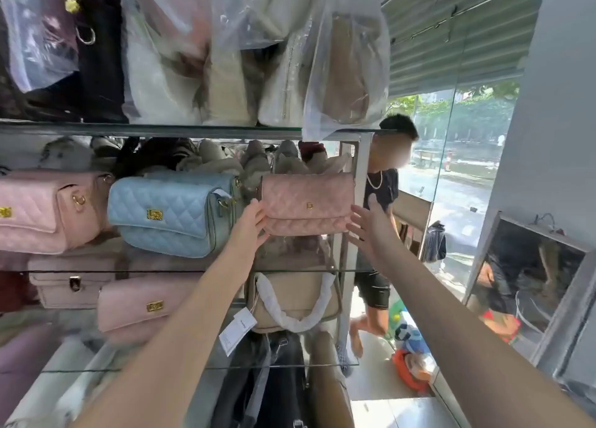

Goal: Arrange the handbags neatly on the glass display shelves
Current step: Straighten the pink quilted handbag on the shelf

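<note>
A dusty-pink quilted handbag (306, 205) with a small gold clasp stands upright at the right end of the middle glass shelf (154, 271), raised above the glass over a plastic-wrapped item. My left hand (251, 224) grips its left edge. My right hand (371, 227) is at its lower right corner with fingers spread. To its left sit a light-blue quilted handbag (171, 214) and a pale-pink quilted handbag (42, 211). On the shelf below are a beige bag with wrapped handles (293, 298), a pink bag (138, 308) and a cream box bag (71, 282).
The top shelf (161, 130) is packed with plastic-wrapped bags (348, 66), one hanging over its right end. A metal upright (362, 176) frames the shelves on the right. A person (380, 202) stands just beyond it by a glass wall. A mirror (532, 282) leans at the right.
</note>
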